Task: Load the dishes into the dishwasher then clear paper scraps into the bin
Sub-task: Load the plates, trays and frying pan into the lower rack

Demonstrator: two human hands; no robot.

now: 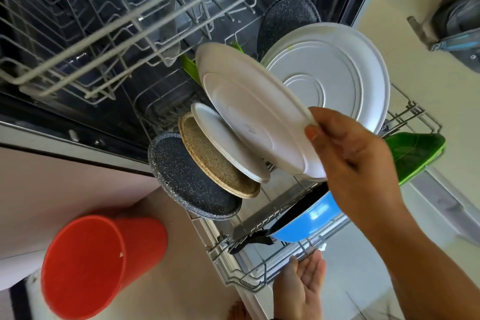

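My right hand (355, 163) pinches the rim of a white plate (249, 112), tilted above the pulled-out lower rack (259, 270) of the dishwasher. Standing in that rack are a smaller white plate (226, 143), a tan speckled plate (215, 163) and a dark speckled plate (192, 184). Behind them leans a large grey round plate (335, 73). A blue pan (309, 221) with a black handle lies at the rack's front. My left hand (304, 286) is open, palm up, fingertips touching the rack's front wire edge.
The upper rack (104, 34) juts out above at the left. A red bin (88, 267) lies tilted on the floor at the lower left. A green leaf-shaped dish (415, 153) sits at the rack's right, a dark speckled plate (285, 21) at the back.
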